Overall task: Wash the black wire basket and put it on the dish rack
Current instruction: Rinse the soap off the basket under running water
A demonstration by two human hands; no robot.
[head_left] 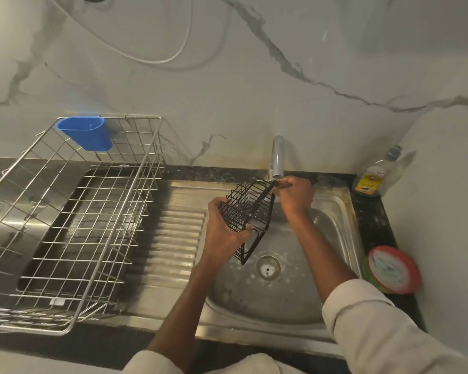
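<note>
Marble-veined wall behind, dark counter, steel sink (335, 211) set into it; I take the sink as my landmark throughout.

Black wire basket (247, 211) is held up over the sink basin, just under the tap (277, 157) at the sink's back edge. It is tilted: long axis runs from the upper end near the tap spout down toward the drain (268, 268). I cannot tell whether water is running.

Left hand (223, 228) grips the basket's lower side, fingers curled round the wires. Right hand (295, 195) pinches the upper corner at the tap end, fingers closed on the frame.

Dish rack (73, 211) stands left of the sink, beyond the ribbed drainboard (179, 238), with a blue cup (88, 133) hung on its back wall. Soap bottle (373, 176) and a round red-rimmed scrubber tub (393, 269) sit right of the sink.

Judgement: washing step, not yet racking. The rack lies on the left hand's side, so I expect the left hand is nearer for the carry, the basket's long axis swinging leftward across the drainboard.
</note>
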